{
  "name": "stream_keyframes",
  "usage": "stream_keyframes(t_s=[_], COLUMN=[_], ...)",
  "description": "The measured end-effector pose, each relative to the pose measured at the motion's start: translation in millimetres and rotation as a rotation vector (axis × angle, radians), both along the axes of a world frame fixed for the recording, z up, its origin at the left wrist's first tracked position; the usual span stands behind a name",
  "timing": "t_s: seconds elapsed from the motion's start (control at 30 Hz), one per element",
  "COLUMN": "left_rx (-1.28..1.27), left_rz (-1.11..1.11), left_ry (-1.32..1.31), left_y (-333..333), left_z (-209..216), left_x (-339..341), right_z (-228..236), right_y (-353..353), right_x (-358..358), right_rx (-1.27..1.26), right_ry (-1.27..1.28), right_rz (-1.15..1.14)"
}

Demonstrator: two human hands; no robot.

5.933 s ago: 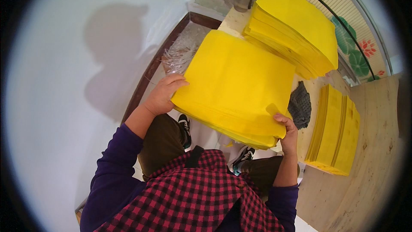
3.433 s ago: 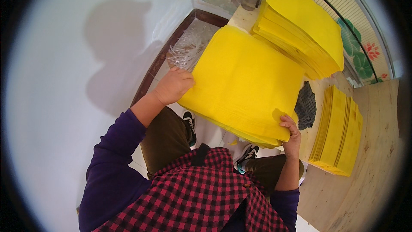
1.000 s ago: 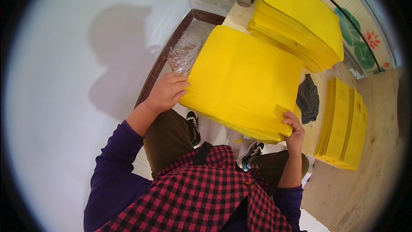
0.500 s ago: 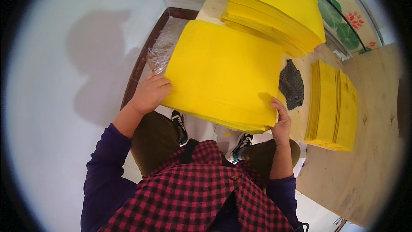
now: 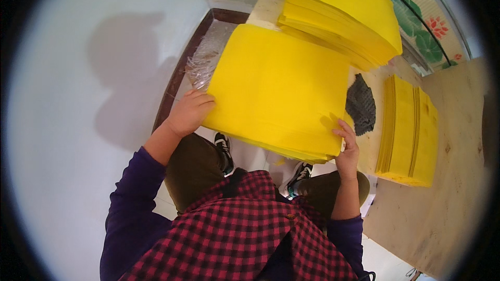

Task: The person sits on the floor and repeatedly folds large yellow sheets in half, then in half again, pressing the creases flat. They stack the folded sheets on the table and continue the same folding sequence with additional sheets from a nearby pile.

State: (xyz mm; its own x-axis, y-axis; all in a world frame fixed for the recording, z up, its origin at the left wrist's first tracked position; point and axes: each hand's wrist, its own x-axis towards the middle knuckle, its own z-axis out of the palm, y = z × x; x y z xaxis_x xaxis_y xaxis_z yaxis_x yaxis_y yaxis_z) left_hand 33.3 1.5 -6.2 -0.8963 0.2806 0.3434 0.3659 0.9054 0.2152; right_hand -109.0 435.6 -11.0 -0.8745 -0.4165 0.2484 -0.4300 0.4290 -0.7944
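Note:
A stack of bright yellow cloth-like sheets (image 5: 276, 88) lies in front of me, its near edge jutting over my knees. At the near left corner, my left hand (image 5: 192, 108) is closed on the edge, fingertips on top. My right hand (image 5: 348, 145) grips the near right corner, thumb side and fingertips at the edge, part of the fingers hidden. Along the near right edge the sheets fan slightly into layers. Just right of the stack, a crumpled dark grey cloth (image 5: 360, 105) rests on the wooden table.
Behind stands a taller pile of yellow sheets (image 5: 344, 15). Folded yellow bundles (image 5: 409, 132) sit at the right, beside a wooden board (image 5: 453, 140). Clear plastic wrapping (image 5: 200, 70) lies at the left, near the dark skirting (image 5: 174, 83) and white wall (image 5: 62, 125).
The whole view has shifted slightly, so everything sits a little farther right. Both hands stay at the stack's near corners; the right fingers have moved slightly on the edge.

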Motion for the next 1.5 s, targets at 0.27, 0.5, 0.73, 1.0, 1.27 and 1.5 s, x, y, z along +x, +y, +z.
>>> stream_keyframes(t_s=[0.27,0.5,0.73,1.0,1.27,1.5], left_rx=[0.149,-0.050,-0.083,-0.159,-0.158,-0.096], left_rz=[-0.037,-0.108,-0.083,-0.020,-0.006,0.019], left_ry=[-0.075,-0.018,0.043,0.031,0.057,0.059], left_y=[-8.1,-6.5,-1.6,-0.1,0.3,0.9], left_z=[-1.7,1.6,1.4,1.0,0.5,0.7], left_x=[0.8,-3.2,-3.7,0.3,1.1,1.7], right_z=[-0.5,-1.3,-2.4,-1.8,-1.4,-2.6], right_y=[1.7,0.0,1.1,2.0,0.6,1.1], right_x=[1.2,1.8,1.2,1.7,2.0,1.9], right_rx=[0.001,-0.022,-0.025,-0.018,-0.048,-0.059], right_ry=[0.006,-0.016,-0.023,-0.028,-0.047,-0.040], right_rz=[0.043,-0.008,-0.006,-0.016,-0.011,-0.006])
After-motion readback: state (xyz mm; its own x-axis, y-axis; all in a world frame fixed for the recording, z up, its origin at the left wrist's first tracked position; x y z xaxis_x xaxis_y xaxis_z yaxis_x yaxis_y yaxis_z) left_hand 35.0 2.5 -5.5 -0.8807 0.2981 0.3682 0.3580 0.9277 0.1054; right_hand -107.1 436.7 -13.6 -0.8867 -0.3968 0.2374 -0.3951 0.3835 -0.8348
